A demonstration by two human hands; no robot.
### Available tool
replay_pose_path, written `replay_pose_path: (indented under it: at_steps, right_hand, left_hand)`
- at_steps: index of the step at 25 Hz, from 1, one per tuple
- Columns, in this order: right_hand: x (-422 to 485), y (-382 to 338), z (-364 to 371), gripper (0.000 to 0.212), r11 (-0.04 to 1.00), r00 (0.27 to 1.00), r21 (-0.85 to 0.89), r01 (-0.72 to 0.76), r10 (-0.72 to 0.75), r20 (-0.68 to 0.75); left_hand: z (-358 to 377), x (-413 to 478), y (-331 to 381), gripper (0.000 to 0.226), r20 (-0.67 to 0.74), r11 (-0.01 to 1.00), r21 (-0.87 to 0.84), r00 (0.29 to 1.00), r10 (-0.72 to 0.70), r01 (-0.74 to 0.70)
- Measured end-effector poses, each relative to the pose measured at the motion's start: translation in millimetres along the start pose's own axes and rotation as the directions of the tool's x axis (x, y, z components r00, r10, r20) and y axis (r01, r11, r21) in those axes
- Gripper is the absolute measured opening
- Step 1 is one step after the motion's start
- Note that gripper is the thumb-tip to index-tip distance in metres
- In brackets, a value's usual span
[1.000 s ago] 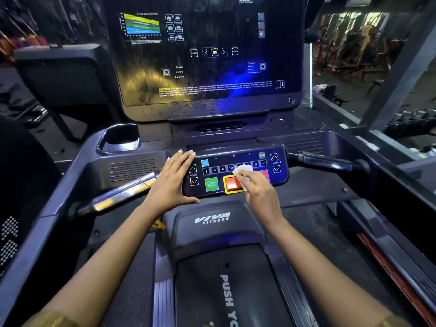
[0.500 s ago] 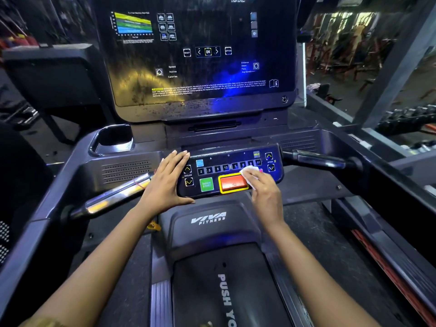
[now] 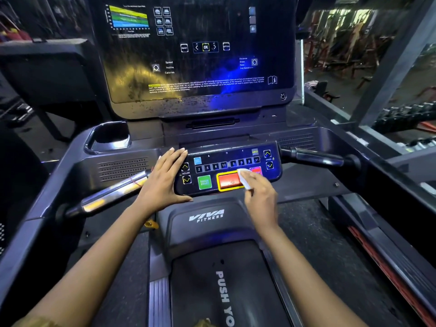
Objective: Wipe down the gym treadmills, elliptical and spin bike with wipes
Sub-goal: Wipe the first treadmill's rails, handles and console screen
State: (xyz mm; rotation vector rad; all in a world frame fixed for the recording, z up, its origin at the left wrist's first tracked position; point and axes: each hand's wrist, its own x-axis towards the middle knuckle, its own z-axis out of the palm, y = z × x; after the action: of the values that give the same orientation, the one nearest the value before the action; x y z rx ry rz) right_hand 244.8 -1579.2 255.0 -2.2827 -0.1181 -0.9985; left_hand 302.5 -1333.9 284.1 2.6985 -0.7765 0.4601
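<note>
I stand on a dark treadmill facing its button panel (image 3: 226, 161) with number keys, a green quick-start key and a red stop key (image 3: 228, 181). My right hand (image 3: 260, 197) holds a small white wipe (image 3: 244, 177) pressed on the panel at the right edge of the red key. My left hand (image 3: 165, 179) lies flat with straight fingers against the panel's left end, thumb under its lower edge. Above stands the large dark screen (image 3: 200, 55), speckled with droplets along its lower part.
A chrome handlebar (image 3: 113, 195) runs out to the left and a black grip (image 3: 313, 156) to the right. A cup holder (image 3: 108, 136) sits at the left of the console. Another machine (image 3: 47, 72) stands at left; a dumbbell rack (image 3: 405, 119) at right.
My right hand has slid the wipe along the lower keys, from over the red key toward its right edge. My left hand stays on the panel's left end.
</note>
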Motion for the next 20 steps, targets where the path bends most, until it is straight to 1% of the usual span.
replay_pose_path:
  at_steps: [2, 3, 5, 6, 7, 9, 11, 12, 13, 14, 15, 16, 17, 18, 19, 20]
  right_hand:
    - [-4.1, -7.1, 9.6, 0.054, 0.988, 0.992, -0.106, 0.115, -0.108, 0.067]
    - [-10.3, -13.3, 13.5, 0.054, 0.974, 0.977, -0.122, 0.191, -0.178, 0.115]
    - [-15.6, -24.1, 18.3, 0.045, 0.945, 0.941, -0.081, 0.317, -0.302, 0.151]
    - [-11.8, -28.7, 18.5, 0.042, 0.941, 0.934, -0.033, 0.336, -0.328, 0.141]
    - [-3.2, -32.3, 18.6, 0.043, 0.942, 0.935, 0.022, 0.335, -0.335, 0.116]
    - [24.4, -38.5, 19.3, 0.046, 0.945, 0.947, 0.105, 0.310, -0.317, 0.056]
    - [60.0, -38.4, 21.0, 0.048, 0.944, 0.956, 0.165, 0.284, -0.292, 0.023]
    - [80.7, -36.2, 24.0, 0.048, 0.943, 0.958, 0.182, 0.277, -0.287, 0.030]
    - [102.7, -32.8, 28.0, 0.047, 0.944, 0.955, 0.186, 0.273, -0.289, 0.065]
    - [125.2, -28.9, 34.2, 0.048, 0.942, 0.942, 0.180, 0.283, -0.309, 0.134]
    - [147.6, -24.3, 43.6, 0.048, 0.938, 0.907, 0.174, 0.301, -0.338, 0.252]
    - [168.6, -21.7, 55.4, 0.047, 0.934, 0.837, 0.165, 0.316, -0.356, 0.414]
    - [185.9, -21.9, 69.7, 0.045, 0.928, 0.716, 0.149, 0.341, -0.359, 0.599]
    - [197.1, -24.8, 84.8, 0.040, 0.912, 0.550, 0.136, 0.386, -0.346, 0.760]
    - [202.8, -27.9, 100.9, 0.035, 0.882, 0.390, 0.141, 0.449, -0.335, 0.858]
    - [206.1, -30.0, 118.1, 0.031, 0.841, 0.275, 0.170, 0.514, -0.349, 0.896]
  left_hand:
    - [0.8, -0.4, 0.7, 0.122, -0.006, 1.000, 0.001, 1.000, 0.005, -0.005]
    - [0.7, -0.9, 1.0, 0.122, -0.012, 1.000, 0.005, 1.000, 0.008, -0.008]
    - [1.3, -0.8, 1.3, 0.121, -0.026, 1.000, -0.004, 0.999, 0.023, -0.023]
    - [1.7, -1.2, 3.2, 0.119, -0.038, 0.999, -0.037, 0.999, 0.021, -0.023]
    - [1.7, -1.4, 6.4, 0.115, -0.066, 0.996, -0.091, 0.998, -0.003, -0.003]
    - [1.3, 2.9, 13.3, 0.100, -0.180, 0.972, -0.215, 0.975, -0.133, 0.093]
    - [3.0, 13.2, 22.0, 0.085, -0.281, 0.922, -0.327, 0.911, -0.303, 0.206]
    - [4.8, 19.5, 25.8, 0.081, -0.288, 0.888, -0.380, 0.879, -0.381, 0.260]
    - [8.1, 25.6, 28.8, 0.079, -0.278, 0.856, -0.415, 0.853, -0.441, 0.307]
    - [12.2, 31.1, 31.5, 0.078, -0.275, 0.840, -0.417, 0.834, -0.479, 0.346]
    - [17.8, 34.8, 33.2, 0.076, -0.297, 0.845, -0.383, 0.817, -0.495, 0.373]
    - [23.7, 37.1, 34.3, 0.074, -0.340, 0.862, -0.327, 0.803, -0.489, 0.387]
    - [29.7, 38.5, 34.4, 0.071, -0.388, 0.879, -0.271, 0.790, -0.474, 0.394]
    - [33.6, 38.7, 34.6, 0.070, -0.422, 0.888, -0.231, 0.781, -0.460, 0.399]
    - [35.4, 38.1, 35.0, 0.068, -0.441, 0.892, -0.209, 0.775, -0.452, 0.402]
    - [36.5, 38.8, 34.3, 0.067, -0.453, 0.894, -0.195, 0.771, -0.448, 0.405]
